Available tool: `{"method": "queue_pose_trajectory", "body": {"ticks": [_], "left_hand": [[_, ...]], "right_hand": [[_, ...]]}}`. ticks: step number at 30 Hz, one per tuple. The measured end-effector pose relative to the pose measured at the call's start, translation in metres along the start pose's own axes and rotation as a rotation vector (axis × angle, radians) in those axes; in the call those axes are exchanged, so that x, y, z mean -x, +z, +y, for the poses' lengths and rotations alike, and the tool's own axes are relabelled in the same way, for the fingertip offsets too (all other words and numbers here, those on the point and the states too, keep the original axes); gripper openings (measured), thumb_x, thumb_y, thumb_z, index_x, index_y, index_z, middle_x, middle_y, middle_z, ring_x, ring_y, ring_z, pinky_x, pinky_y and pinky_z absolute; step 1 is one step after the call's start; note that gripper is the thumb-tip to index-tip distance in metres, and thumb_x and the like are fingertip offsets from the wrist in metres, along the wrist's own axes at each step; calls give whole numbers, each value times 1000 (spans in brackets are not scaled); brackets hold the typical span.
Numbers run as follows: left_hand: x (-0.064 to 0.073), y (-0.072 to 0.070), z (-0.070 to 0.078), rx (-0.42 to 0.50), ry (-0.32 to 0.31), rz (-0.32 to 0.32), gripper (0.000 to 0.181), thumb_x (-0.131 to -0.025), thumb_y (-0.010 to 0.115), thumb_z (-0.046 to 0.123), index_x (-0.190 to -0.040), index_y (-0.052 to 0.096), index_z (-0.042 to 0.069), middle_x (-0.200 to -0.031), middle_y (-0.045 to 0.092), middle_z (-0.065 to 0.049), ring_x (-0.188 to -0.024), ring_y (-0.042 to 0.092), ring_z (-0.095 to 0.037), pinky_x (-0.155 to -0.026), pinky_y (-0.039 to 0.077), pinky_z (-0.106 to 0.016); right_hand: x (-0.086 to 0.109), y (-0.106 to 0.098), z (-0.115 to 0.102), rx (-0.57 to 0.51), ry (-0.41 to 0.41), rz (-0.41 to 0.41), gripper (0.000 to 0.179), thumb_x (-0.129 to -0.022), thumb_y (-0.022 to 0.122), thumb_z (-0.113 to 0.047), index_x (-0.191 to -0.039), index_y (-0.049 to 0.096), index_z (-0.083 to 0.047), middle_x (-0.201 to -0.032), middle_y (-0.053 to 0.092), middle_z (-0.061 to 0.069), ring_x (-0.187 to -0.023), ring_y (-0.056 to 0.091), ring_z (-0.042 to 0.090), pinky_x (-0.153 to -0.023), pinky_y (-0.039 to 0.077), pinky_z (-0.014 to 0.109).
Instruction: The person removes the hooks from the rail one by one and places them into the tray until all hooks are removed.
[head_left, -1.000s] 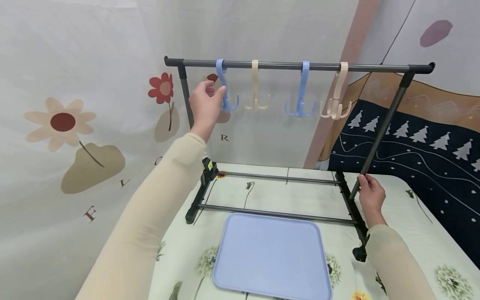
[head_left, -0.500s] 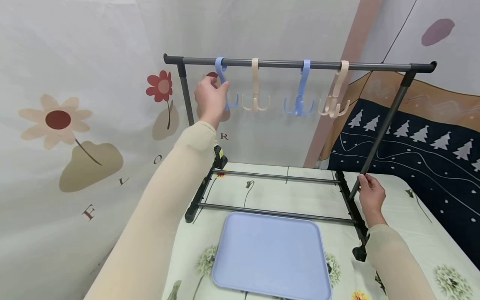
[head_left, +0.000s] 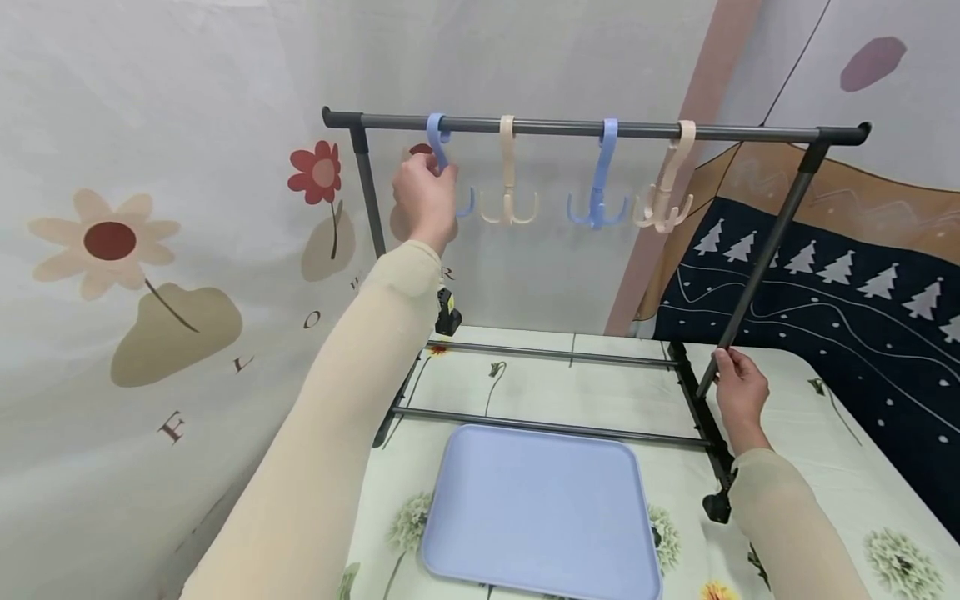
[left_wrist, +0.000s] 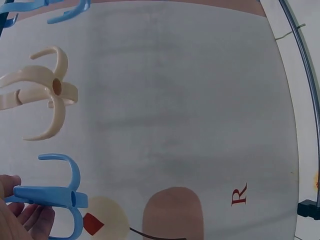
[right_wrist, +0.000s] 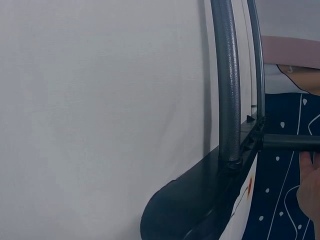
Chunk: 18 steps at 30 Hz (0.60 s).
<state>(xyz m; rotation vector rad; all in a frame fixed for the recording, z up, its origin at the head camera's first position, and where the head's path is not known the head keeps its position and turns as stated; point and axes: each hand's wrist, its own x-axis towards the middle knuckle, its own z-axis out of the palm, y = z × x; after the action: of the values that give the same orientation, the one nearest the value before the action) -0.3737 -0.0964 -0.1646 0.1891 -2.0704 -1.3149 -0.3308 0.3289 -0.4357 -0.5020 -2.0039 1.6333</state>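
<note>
A dark metal rack (head_left: pixel 555 128) carries several hooks on its top bar. My left hand (head_left: pixel 429 196) pinches the stem of the leftmost blue hook (head_left: pixel 437 143); in the left wrist view its thumb lies against one side of that blue hook (left_wrist: pixel 45 195) and the fingers on the other. The hand hides most of the hook's lower part in the head view. To its right hang a beige hook (head_left: pixel 507 171), a second blue hook (head_left: pixel 602 179) and a pinkish-beige hook (head_left: pixel 667 183). Low on the rack's right upright (head_left: pixel 765 258), my right hand (head_left: pixel 742 396) grips the tube.
A light blue tray (head_left: pixel 540 508) lies on the flower-printed tablecloth (head_left: pixel 817 500) in front of the rack. Two lower crossbars (head_left: pixel 551 427) join the rack's black feet (head_left: pixel 693 400). Behind stands a printed fabric backdrop (head_left: pixel 187 100).
My left hand has moved slightly right onto the leftmost blue hook and now covers more of it. The right hand has stayed on the upright.
</note>
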Motion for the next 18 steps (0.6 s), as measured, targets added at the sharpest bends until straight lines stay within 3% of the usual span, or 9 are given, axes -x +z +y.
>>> {"method": "queue_pose_trajectory", "body": {"ticks": [7,14,18], "left_hand": [[-1,0,1,-14,13,20,26,-98,64,27,-118,70,12,-112,71,-2,-98,65,-14,-86,48,-35],[-8,-4,14,30,84,38,19,-98,63,18,-109,74,8,-106,74,-4,-96,66,-15,-88,48,-28],[-12,-4,21,58,74,55,18,-97,64,16,-107,75,7,-104,74,-5,-94,67,-15,-89,48,-26]], "right_hand": [[-1,0,0,-8,24,-1,54,-100,53,-45,-137,57,-7,-115,65,-10,-105,57,2,-99,47,30],[-3,1,0,-12,31,-1,54,-100,53,-45,-137,57,-7,-114,65,-10,-107,57,4,-99,47,31],[-3,1,0,-12,35,0,55,-99,53,-45,-137,57,-6,-115,64,-8,-108,57,5,-100,47,32]]}}
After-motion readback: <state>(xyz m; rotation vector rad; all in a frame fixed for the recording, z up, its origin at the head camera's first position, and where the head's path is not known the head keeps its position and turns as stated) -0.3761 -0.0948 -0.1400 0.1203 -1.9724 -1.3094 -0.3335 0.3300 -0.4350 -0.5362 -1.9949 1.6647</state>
